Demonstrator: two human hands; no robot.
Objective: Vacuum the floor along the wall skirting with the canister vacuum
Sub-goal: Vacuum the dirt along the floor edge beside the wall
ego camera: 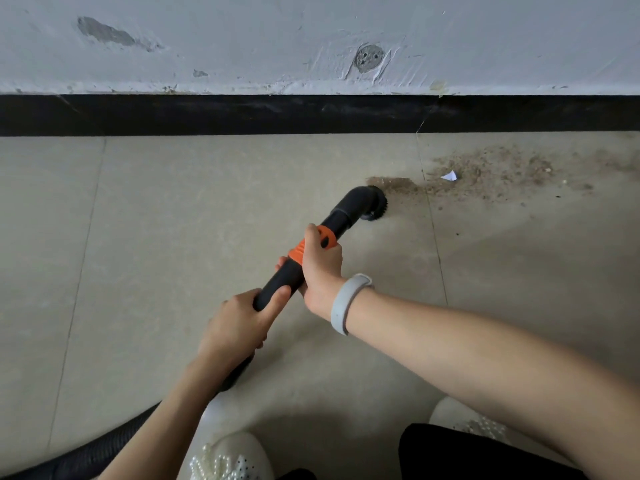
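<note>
1. Head view: a rigid black plastic vacuum wand (341, 213) with an orange ribbed collar (313, 242) slants up and to the right over the floor (207, 202), which is laid in smooth beige tiles with thin grout lines.
2. The wand ends in a curved elbow carrying a round brush nozzle (375, 206) with short dark bristles, set at the left edge of a gritty brown dirt patch (485, 171).
3. A small white paper scrap (449, 176) lies in the dirt, near the glossy black skirting (242, 114).
4. The right hand (320, 266) grips the wand at the collar, its fingers wrapped round the tube; a smooth pale wristband (346, 303) circles the wrist.
5. The left hand (242, 320) grips the lower black section, thumb across the top.
6. A corrugated black hose (79, 455) curves off to the lower left.
7. Above the skirting, the white plaster wall (277, 36) is scraped and chipped, with grey patches.
8. White pearl-beaded shoes (228, 459) show at the bottom edge.
</note>
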